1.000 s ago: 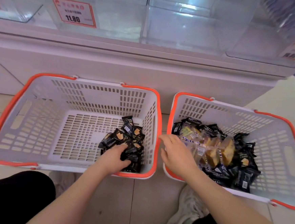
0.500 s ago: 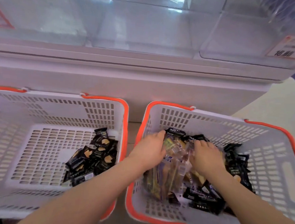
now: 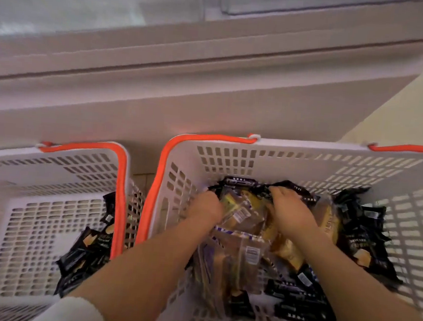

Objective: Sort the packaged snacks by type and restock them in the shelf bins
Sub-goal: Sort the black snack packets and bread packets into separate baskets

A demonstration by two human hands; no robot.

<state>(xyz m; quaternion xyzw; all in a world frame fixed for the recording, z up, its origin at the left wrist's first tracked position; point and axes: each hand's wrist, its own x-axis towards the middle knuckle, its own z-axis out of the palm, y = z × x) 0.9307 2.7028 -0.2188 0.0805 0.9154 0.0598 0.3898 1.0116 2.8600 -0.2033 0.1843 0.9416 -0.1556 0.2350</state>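
The mixed snacks lie heaped in the right basket (image 3: 306, 162): clear packs (image 3: 238, 253) showing yellow cake in the middle, black packs (image 3: 361, 238) round the edges and along the far wall; I have both hands down in that heap. My left hand (image 3: 205, 208) is curled into the clear packs at the pile's left side, grasping them as far as I can judge; my right hand (image 3: 290, 211) arches over the far middle, fingers bent onto a black pack, though whether it truly pinches one I cannot tell. I'd pull only one type per grab, lifting slowly so slippery neighbours slide off; the wrappers interleave and will drag along otherwise. The left basket (image 3: 85, 148) just beside already holds sorted black packs (image 3: 84, 254) in its near right corner; the two orange rims between the baskets must be cleared; the clear shelf bins (image 3: 306, 5) sit above.
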